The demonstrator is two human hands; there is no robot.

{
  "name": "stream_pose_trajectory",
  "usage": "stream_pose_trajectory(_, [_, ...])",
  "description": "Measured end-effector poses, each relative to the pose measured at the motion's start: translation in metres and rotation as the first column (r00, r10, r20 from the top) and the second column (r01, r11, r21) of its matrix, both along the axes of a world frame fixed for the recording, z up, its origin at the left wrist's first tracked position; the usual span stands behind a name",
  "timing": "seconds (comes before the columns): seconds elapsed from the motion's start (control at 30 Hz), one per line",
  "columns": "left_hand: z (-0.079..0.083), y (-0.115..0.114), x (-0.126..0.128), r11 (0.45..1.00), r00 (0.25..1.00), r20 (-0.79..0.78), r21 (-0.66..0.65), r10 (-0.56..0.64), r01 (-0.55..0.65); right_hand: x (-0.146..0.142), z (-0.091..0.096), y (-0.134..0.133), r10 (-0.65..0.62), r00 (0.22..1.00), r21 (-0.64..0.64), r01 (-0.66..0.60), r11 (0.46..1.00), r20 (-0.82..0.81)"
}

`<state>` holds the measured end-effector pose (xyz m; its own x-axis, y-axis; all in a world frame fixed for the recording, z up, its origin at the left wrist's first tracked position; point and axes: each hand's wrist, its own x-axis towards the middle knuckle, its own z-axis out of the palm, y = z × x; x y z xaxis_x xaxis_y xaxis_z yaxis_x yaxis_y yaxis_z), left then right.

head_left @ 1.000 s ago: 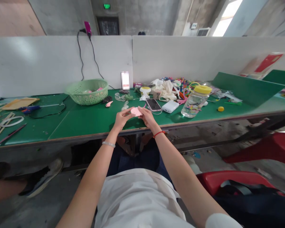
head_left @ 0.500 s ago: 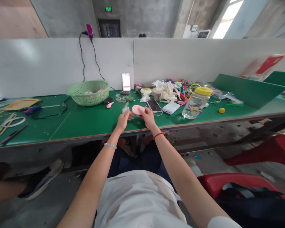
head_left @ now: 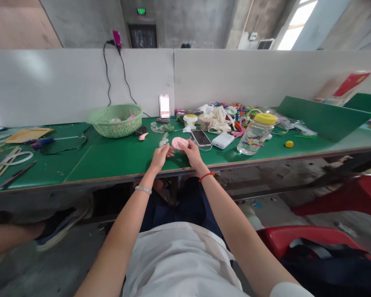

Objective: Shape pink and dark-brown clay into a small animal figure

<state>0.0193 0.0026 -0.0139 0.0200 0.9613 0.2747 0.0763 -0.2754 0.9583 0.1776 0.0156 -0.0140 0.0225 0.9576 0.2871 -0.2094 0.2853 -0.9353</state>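
Observation:
My right hand (head_left: 193, 154) is closed on a flat, round pink piece (head_left: 178, 143), gripping its right edge above the table's front. Just left of it is my left hand (head_left: 160, 157), holding nothing that I can see, with its fingers slightly apart and pointing toward the pink piece. Behind my left hand lies a crumpled clear plastic bag (head_left: 164, 139). A small pink lump (head_left: 143, 136) rests farther left, in front of the green basket (head_left: 116, 128). What the pink piece is made of cannot be made out.
A dark-screened phone (head_left: 200, 138), a white power bank (head_left: 223, 140) and a yellow-lidded water bottle (head_left: 253, 138) stand to the right. Behind them is a heap of colourful strips (head_left: 235, 111). A glue gun (head_left: 42, 143) and sticks (head_left: 9, 161) lie left.
My hands and the pink piece stay almost in place; the piece looks slightly more tilted. At lower left, another person's leg and shoe have shifted right.

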Motion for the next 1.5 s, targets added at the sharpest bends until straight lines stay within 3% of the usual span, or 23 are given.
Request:
stream_pose_trajectory(0.63, [0.002,-0.003,-0.002,1.0,1.0,-0.014,0.031,-0.003,0.004,-0.002,0.003,-0.006,0.023,0.985,0.036,-0.029,0.999,0.172])
stream_pose_trajectory(0.97, [0.003,-0.003,0.0,1.0,0.999,-0.045,0.02,0.017,-0.016,-0.003,0.003,-0.005,0.011,0.989,0.039,-0.017,0.999,0.146])
stream_pose_trajectory(1.23, [0.014,-0.016,0.002,0.995,0.991,-0.095,0.015,-0.095,0.097,-0.002,0.005,-0.006,0.015,0.989,0.036,-0.02,0.999,0.144])
stream_pose_trajectory(1.5, [0.016,-0.018,0.003,0.994,0.99,-0.092,0.024,-0.106,0.109,-0.001,0.006,-0.008,0.047,0.986,0.03,-0.052,0.998,0.159])
